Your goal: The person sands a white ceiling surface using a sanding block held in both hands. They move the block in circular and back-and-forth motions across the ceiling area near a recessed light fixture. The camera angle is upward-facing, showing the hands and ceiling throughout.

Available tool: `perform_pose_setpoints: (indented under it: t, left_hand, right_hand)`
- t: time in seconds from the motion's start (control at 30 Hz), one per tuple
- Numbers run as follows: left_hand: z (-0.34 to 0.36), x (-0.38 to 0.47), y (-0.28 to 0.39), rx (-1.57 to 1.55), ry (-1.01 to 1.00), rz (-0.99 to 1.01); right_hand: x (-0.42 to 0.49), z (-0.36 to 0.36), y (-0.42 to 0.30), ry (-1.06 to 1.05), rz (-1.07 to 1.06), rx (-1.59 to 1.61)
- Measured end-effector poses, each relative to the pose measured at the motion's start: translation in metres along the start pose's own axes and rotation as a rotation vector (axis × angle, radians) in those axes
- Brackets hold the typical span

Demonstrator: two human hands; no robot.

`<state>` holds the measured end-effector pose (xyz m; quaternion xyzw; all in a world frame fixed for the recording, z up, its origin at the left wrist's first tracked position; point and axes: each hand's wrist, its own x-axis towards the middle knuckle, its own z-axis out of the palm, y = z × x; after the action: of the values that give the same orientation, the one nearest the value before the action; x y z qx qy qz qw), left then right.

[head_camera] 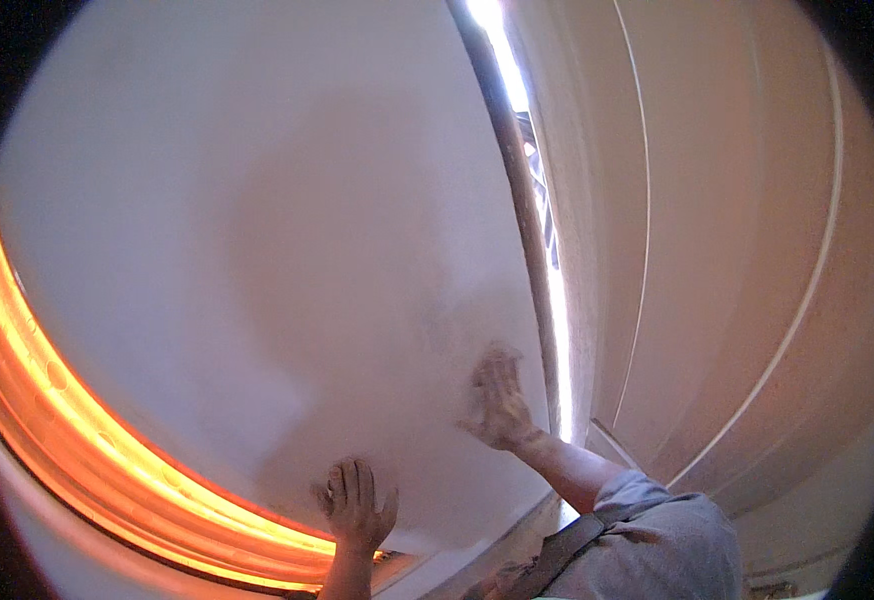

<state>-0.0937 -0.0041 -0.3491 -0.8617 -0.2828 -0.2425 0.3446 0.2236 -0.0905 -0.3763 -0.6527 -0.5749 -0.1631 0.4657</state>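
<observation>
A large smooth pale panel fills most of the view before me, with a broad soft shadow on it. My left hand lies flat on the panel's lower part, close to the glowing orange band, its fingers apart. Higher and to the right, my right hand rests against the same panel near its right edge; the fingers are slightly blurred and spread. Neither hand is seen holding anything. Both hands look dusty.
A brightly lit orange ribbed band curves along the lower left. Along the panel's right side runs a dark edge strip beside a narrow bright gap. Beyond it stands a curved beige surface with thin pale lines.
</observation>
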Motion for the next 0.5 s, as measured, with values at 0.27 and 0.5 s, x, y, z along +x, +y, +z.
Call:
perform_pose_setpoints:
  t: [0.27,0.5]
  left_hand:
    - [-0.011,0.002,-0.005,0.010,0.052,-0.115]
    - [-0.093,0.141,-0.013,0.066,0.283,-0.339]
  right_hand:
    - [0.173,-0.075,-0.038,0.367,0.070,0.156]
    - [0.057,-0.028,0.018,0.029,-0.413,-0.164]
